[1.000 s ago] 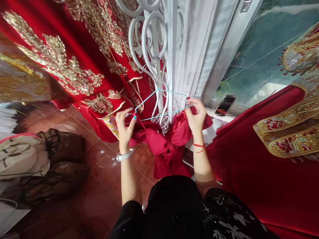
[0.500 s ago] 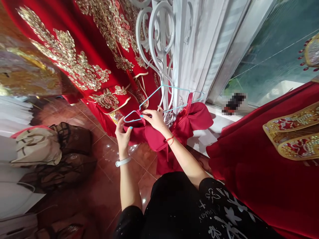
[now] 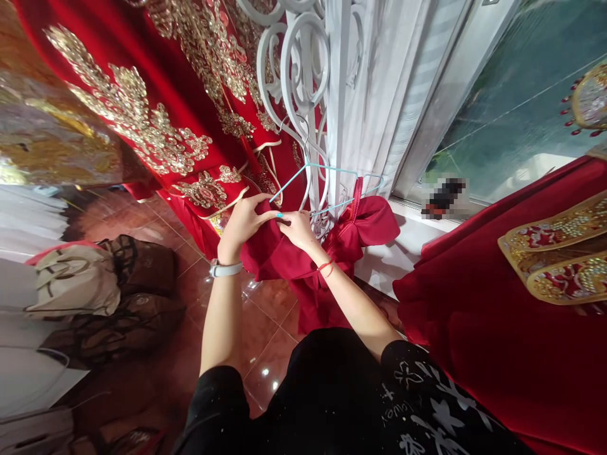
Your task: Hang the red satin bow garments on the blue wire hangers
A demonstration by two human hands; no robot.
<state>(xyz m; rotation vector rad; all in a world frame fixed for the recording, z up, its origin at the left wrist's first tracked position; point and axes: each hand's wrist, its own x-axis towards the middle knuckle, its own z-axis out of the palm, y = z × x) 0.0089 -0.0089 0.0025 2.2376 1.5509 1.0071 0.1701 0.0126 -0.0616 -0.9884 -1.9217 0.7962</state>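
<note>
Both bare hands work close together at the left end of a pale-blue hanger (image 3: 332, 168). The hanger's hook is up on a white scrolled metal rack (image 3: 335, 95), near its middle.

Red dress (image 3: 294, 262) hangs from the hanger, below and around the hands. Its right strap loops over the hanger's right arm; a rounded red flap spreads beside it. Its lower part drops over the tiled floor (image 3: 275, 309).

Left hand (image 3: 249, 221): fingers curve over the hanger's left end, thumb stretched right. How tightly this grip closes, and on what, cannot be told; the back of the hand hides it. Pale wristband (image 3: 225, 270) at the wrist.

Right hand (image 3: 298, 229): grip pinched shut on the dress at its left shoulder, fingertips just beside the left thumb. Red cord (image 3: 325, 268) around the wrist.

Far left: red garment with gold embroidery (image 3: 152, 133). Left, on the floor: bags (image 3: 76, 278). Right: dark red cloth (image 3: 450, 284), with gold-trimmed pieces (image 3: 559, 221) on it. Far right: glass pane (image 3: 512, 114); white curtain (image 3: 379, 95) between it and the rack.
</note>
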